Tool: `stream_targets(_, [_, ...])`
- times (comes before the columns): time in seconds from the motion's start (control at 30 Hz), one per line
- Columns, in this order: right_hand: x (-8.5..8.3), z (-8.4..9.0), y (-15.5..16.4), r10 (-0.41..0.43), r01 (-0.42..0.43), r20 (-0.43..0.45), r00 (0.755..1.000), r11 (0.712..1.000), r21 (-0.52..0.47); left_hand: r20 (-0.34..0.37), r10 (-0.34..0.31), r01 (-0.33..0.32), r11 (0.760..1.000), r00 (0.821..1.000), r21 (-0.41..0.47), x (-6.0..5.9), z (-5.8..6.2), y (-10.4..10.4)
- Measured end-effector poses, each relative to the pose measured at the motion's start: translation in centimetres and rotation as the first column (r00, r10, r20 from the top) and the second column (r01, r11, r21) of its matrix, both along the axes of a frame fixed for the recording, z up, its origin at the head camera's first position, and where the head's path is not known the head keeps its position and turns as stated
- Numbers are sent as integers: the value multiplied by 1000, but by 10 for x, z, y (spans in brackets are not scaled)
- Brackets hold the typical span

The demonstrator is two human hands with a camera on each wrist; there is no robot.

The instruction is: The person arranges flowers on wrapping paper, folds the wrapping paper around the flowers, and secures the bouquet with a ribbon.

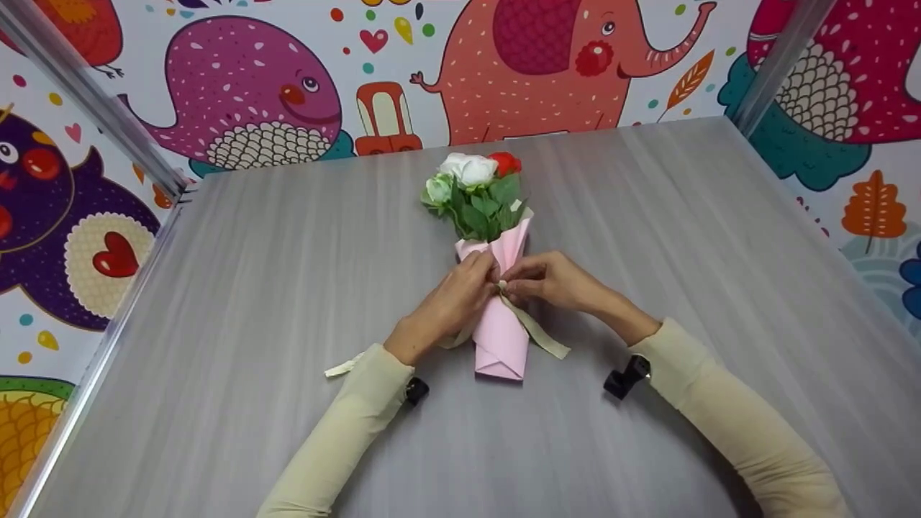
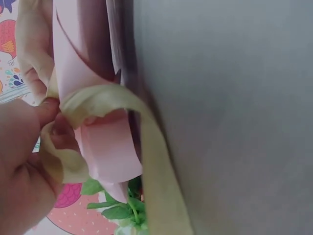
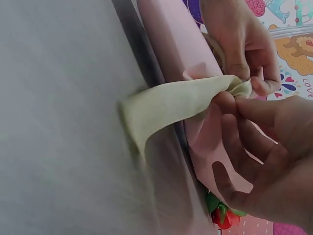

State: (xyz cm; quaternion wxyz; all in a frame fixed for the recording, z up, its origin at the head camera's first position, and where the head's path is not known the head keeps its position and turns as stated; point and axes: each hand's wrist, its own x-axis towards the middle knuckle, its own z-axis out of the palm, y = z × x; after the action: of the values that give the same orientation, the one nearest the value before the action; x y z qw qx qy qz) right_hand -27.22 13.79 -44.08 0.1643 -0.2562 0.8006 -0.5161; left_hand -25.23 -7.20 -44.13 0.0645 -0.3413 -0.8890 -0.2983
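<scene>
Two hands meet over a small bouquet (image 1: 493, 237) that lies in the middle of the grey table (image 1: 683, 237), and we see them both working a cream ribbon (image 1: 536, 332) tied around its middle. Our left hand (image 1: 450, 302) pinches the ribbon between thumb and fingertips right at the knot, on the left side of the wrapper. Our right hand (image 1: 550, 280) pinches the same ribbon from the right, fingers curled in on it, almost touching the left hand.

From the right wrist view, we see the ribbon (image 3: 181, 100) run flat from the pinched spot down onto the table, across the pink paper (image 3: 181, 54). From the left wrist view, the ribbon (image 2: 105, 98) loops over the paper cone (image 2: 105, 147) and trails away along the tabletop.

The pink wrapper (image 1: 500, 338) points its folded tip toward us, near edge of the table, while the flowers face the far side: white roses (image 1: 469, 170), a red one (image 1: 506, 162) and green leaves (image 1: 483, 208). One ribbon tail lies to the right of the wrapper, another (image 1: 344, 367) pokes out left of our left sleeve (image 1: 338, 439).

Beyond the table stands a cartoon wall (image 1: 547, 65) with an elephant and a whale.
</scene>
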Motion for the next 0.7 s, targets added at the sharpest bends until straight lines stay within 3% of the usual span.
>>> stream_targets(0.17, [0,2,-1,-13,14,-4,1000,999,50,9,-13,13,1000,1000,6,0,1,-3])
stream_targets(0.33, [0,2,1,-78,78,-2,997,995,64,36,16,-17,999,999,37,2,2,-7])
stream_targets(0.7, [6,5,8,-198,203,-55,979,974,105,189,115,-135,986,975,97,7,16,-17])
